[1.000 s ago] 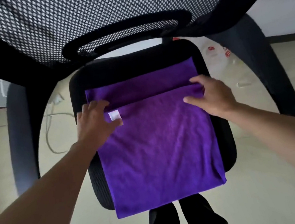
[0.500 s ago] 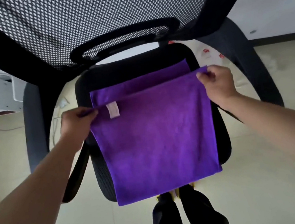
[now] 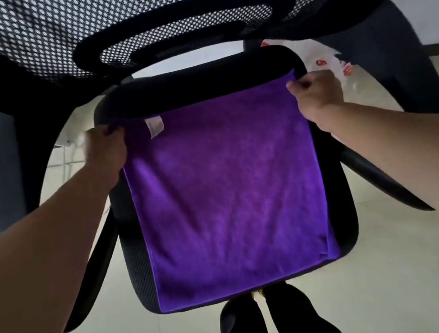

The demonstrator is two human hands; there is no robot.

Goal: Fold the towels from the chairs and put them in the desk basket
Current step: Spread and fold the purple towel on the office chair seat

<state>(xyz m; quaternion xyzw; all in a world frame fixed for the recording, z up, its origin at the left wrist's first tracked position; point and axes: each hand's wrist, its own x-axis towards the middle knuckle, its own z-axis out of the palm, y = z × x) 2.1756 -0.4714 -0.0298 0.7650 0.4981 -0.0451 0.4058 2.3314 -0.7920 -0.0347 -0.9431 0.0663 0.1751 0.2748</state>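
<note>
A purple towel [image 3: 227,193] lies doubled on the black seat [image 3: 201,84] of an office chair, with a small white label near its far left corner. My left hand [image 3: 104,148] pinches the far left corner. My right hand [image 3: 315,93] pinches the far right corner. Both hands hold the top layer stretched flat over the layer beneath, whose edge shows along the right and near sides. No basket is in view.
The chair's mesh backrest [image 3: 135,17] fills the top of the view. Black armrests [image 3: 2,174] curve down on both sides. A white plastic bag with red print [image 3: 330,63] lies on the pale floor beyond the seat. My dark trouser legs [image 3: 277,324] stand below the seat.
Both hands lifted the towel's folded edge and carried it toward the backrest, covering the strip of lower layer that showed before. The hands moved further apart, onto the corners.
</note>
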